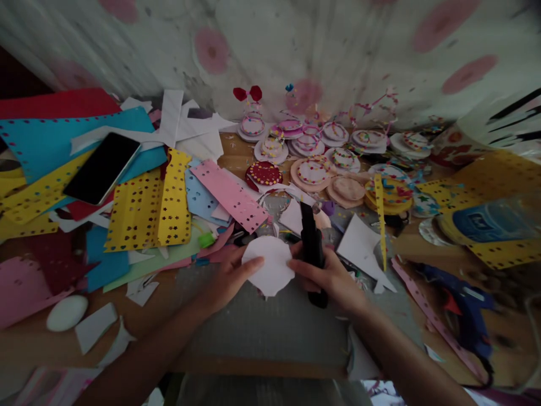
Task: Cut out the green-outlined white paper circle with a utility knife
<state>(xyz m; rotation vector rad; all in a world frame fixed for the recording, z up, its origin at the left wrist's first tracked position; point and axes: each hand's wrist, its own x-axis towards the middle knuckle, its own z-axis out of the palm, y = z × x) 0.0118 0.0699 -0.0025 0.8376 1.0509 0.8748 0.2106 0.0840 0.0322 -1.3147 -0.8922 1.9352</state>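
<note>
In the middle of the head view a white paper circle [267, 265] with a slightly uneven edge is held up over the grey mat. My left hand [236, 276] pinches its left side, thumb on top and fingers behind. My right hand [333, 279] is closed round a long black tool [313, 248] that looks like a stapler; its exact kind is unclear. The right thumb crosses the tool and touches the circle's right edge. Just behind lie white paper offcuts [291, 217] and a pink punched strip [230, 194].
Several small decorated paper hats [310, 169] stand along the back. A phone [103, 168] lies on coloured sheets at left, near yellow punched paper [135, 211]. A blue glue gun [460, 304] and a plastic jar [490, 223] are at right. The grey mat [270, 332] lies in front.
</note>
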